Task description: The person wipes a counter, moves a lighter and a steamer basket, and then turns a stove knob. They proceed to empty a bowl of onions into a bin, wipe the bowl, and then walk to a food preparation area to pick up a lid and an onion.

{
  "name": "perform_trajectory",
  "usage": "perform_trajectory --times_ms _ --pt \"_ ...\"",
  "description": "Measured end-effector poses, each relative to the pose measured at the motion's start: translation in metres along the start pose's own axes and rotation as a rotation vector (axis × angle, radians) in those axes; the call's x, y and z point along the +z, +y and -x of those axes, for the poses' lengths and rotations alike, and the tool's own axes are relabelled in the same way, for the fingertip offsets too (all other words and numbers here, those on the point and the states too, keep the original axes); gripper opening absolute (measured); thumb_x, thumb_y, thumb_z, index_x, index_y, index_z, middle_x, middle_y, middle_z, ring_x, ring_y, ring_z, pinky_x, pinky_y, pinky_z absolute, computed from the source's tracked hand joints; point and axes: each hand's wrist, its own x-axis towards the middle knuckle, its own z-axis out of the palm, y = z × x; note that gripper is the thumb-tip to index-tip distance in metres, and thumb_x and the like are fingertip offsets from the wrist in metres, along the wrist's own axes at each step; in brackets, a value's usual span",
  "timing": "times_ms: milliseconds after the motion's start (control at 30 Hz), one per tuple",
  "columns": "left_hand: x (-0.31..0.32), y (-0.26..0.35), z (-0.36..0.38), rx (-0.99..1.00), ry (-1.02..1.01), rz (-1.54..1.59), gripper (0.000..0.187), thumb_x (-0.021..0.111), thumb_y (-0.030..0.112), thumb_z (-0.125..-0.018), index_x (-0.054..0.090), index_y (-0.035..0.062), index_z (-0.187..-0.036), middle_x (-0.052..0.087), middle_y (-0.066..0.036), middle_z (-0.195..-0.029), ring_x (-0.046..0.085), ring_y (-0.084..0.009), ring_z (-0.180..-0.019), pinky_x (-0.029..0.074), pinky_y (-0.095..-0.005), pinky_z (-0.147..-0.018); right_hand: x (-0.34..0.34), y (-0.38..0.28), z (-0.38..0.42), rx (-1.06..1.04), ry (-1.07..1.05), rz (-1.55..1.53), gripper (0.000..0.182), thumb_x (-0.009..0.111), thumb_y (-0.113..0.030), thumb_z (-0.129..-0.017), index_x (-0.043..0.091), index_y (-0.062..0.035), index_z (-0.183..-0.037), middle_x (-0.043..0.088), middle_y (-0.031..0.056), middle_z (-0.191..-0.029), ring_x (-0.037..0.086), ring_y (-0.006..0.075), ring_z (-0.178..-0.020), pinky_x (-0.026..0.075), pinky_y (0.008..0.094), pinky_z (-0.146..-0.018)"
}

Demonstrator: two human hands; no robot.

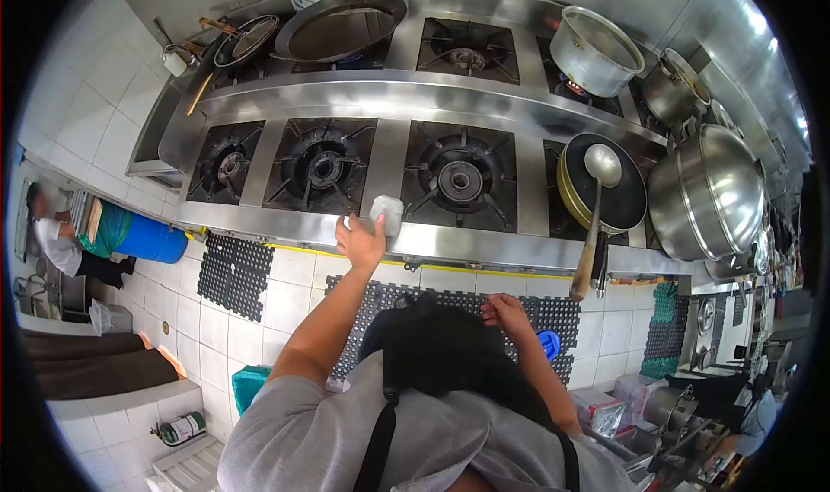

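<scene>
At the stove's front edge is my left hand (360, 244), fingers apart and the thumb against a small pale grey, rounded rectangular thing (388, 214). That thing is on the steel between two front burners; its kind is not clear. My right hand (508, 313) hangs beside my black apron (445, 354), in front of the stove. Its fingers are loosely curled and nothing shows in them. The nearest burner (460, 181) to the pale thing is on its right, and another burner (323, 169) lies to its left.
A frying pan (618, 200) with a ladle (603, 165) across it stands on the right front burner. Behind are a large wok (341, 34) and a pot (593, 51) over a flame. Stacked steel pots (711, 194) fill the right. A person (60, 233) is at far left near a blue barrel (160, 235).
</scene>
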Motion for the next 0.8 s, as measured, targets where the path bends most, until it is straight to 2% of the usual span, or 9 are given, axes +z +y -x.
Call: perform_trajectory --times_ms 33,67,100,167,300,467,700,767,800 --pt "-0.006 -0.002 -0.002 0.236 0.163 -0.008 0.066 0.063 0.046 -0.089 0.05 -0.001 -0.133 0.033 -0.025 -0.146 0.032 -0.0411 -0.134 0.024 -0.0521 -0.111 0.004 0.006 0.001 -0.006 0.039 -0.051 0.027 0.061 -0.029 -0.096 0.061 -0.0038 -0.106 0.068 0.0081 -0.089 0.064 0.0154 -0.073 0.055 0.0289 -0.064" --pt "-0.014 -0.005 -0.008 0.415 0.148 0.044 0.065 0.061 0.042 -0.09 0.046 0.0 -0.137 0.032 -0.024 -0.15 0.031 -0.0406 -0.137 0.022 -0.0522 -0.112 0.007 0.012 0.003 0.001 0.047 -0.067 0.027 0.061 -0.029 -0.096 0.061 -0.0038 -0.106 0.068 0.0081 -0.089 0.064 0.0154 -0.073 0.055 0.0289 -0.064" --pt "-0.021 -0.003 -0.014 0.432 0.134 0.04 0.065 0.061 0.042 -0.09 0.046 0.0 -0.137 0.032 -0.024 -0.15 0.031 -0.0406 -0.137 0.022 -0.0522 -0.112 0.007 0.019 0.004 0.016 0.07 -0.104 0.027 0.061 -0.029 -0.096 0.062 -0.0037 -0.106 0.068 0.0084 -0.089 0.064 0.0157 -0.073 0.055 0.029 -0.064" --pt "-0.027 0.003 -0.026 0.787 0.003 -0.045 0.068 0.058 0.043 -0.091 0.041 0.0017 -0.142 0.027 -0.02 -0.155 0.029 -0.0376 -0.14 0.022 -0.0534 -0.113 0.016 0.036 0.0 0.032 0.116 -0.163 0.028 0.061 -0.029 -0.095 0.062 -0.0037 -0.106 0.068 0.0087 -0.09 0.064 0.0161 -0.073 0.055 0.0291 -0.065" --pt "0.019 -0.01 -0.04 0.951 -0.289 -0.08 0.072 0.057 0.044 -0.091 0.036 0.005 -0.147 0.026 -0.019 -0.157 0.023 -0.0356 -0.145 0.019 -0.0544 -0.116 0.02 0.053 0.005 0.066 0.218 -0.168 0.029 0.061 -0.029 -0.095 0.061 -0.003 -0.109 0.068 0.0097 -0.092 0.065 0.0174 -0.075 0.055 0.0294 -0.066" --pt "0.028 -0.006 -0.033 0.936 -0.258 -0.172 0.075 0.056 0.048 -0.09 0.034 0.0072 -0.149 0.029 -0.019 -0.156 0.023 -0.0386 -0.145 0.016 -0.0546 -0.117 -0.003 0.034 0.011 0.123 0.285 -0.014 0.03 0.062 -0.032 -0.094 0.062 -0.0045 -0.106 0.067 0.0072 -0.088 0.064 0.017 -0.073 0.055 0.0306 -0.065" --pt "0.034 0.003 -0.025 0.822 -0.227 -0.227 0.074 0.056 0.048 -0.091 0.033 0.0111 -0.151 0.029 -0.016 -0.157 0.023 -0.0346 -0.146 0.012 -0.0541 -0.118 -0.079 0.076 0.015 0.141 0.488 -0.131 0.032 0.063 -0.034 -0.091 0.063 -0.0045 -0.105 0.067 0.0082 -0.084 0.063 0.017 -0.063 0.054 0.0316 -0.055" --pt "0.028 0.003 -0.029 0.746 -0.318 -0.116 0.074 0.058 0.044 -0.091 0.031 0.0087 -0.151 0.032 -0.016 -0.155 0.024 -0.0341 -0.146 0.011 -0.0545 -0.118 -0.095 0.072 0.024 0.174 0.502 -0.084 0.03 0.063 -0.032 -0.091 0.063 -0.0037 -0.1 0.066 0.0075 -0.077 0.06 0.0166 -0.056 0.053 0.0323 -0.051" --pt "0.035 -0.008 -0.032 0.668 -0.237 0.194 0.072 0.062 0.037 -0.091 0.035 0.0013 -0.147 0.038 -0.022 -0.15 0.029 -0.0366 -0.143 0.018 -0.0509 -0.117 -0.117 0.096 0.01 0.161 0.539 -0.082 0.028 0.062 -0.031 -0.091 0.063 -0.0031 -0.095 0.064 0.0077 -0.071 0.059 0.0165 -0.053 0.052 0.0331 -0.048"
